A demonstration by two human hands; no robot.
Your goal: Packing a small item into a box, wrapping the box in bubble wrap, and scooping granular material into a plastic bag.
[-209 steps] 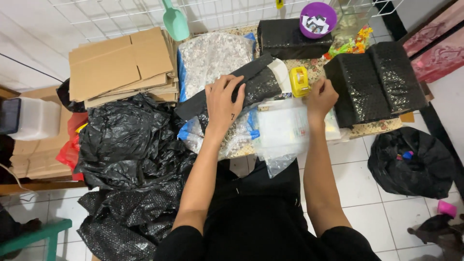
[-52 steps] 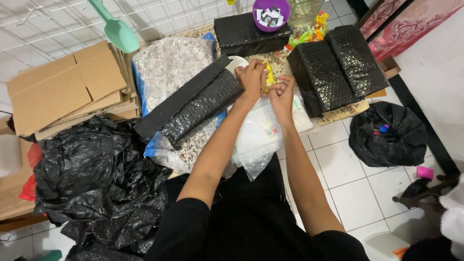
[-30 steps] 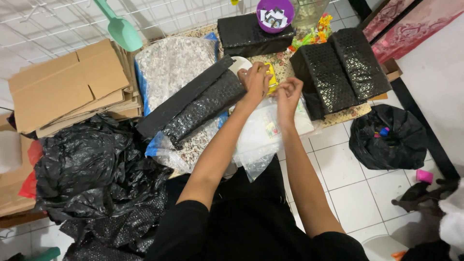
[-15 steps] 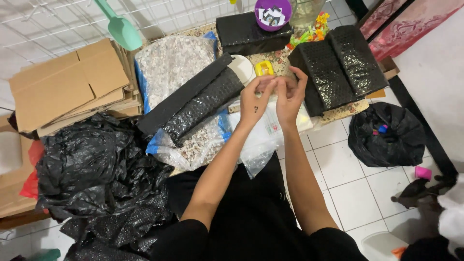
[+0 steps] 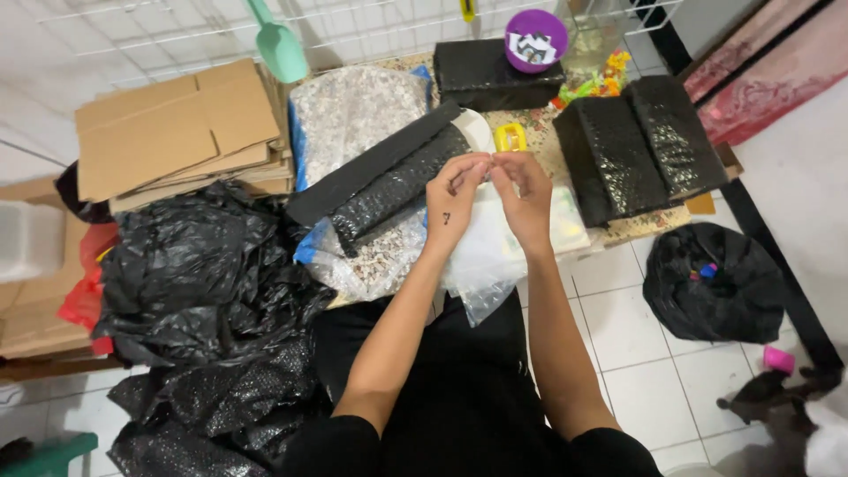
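At the bottom of the frame sit the person's black-clothed lap and forearms, over white floor tiles. To the lower left lies a heap of black plastic bags (image 5: 203, 283); at the right, on the floor, a full black bag (image 5: 715, 283).

Just above centre the left hand (image 5: 452, 205) and right hand (image 5: 523, 196) are raised side by side, fingertips meeting, both pinched on something too small to make out, perhaps a bit of tape. Beneath them a clear plastic bag (image 5: 486, 265) hangs over the near edge of the table (image 5: 645, 228).

Left of the hands a long black bubble-wrapped parcel (image 5: 389, 181) lies slantwise on a sack of gravel (image 5: 353, 110). Just beyond the fingertips stands a yellow tape dispenser (image 5: 510, 137). To the right are two black wrapped boxes (image 5: 640, 146); farther back another black box (image 5: 486, 75) carries a purple lid (image 5: 535, 40). Flat cardboard (image 5: 177, 128) is stacked at upper left, with a green scoop (image 5: 278, 44) above it.
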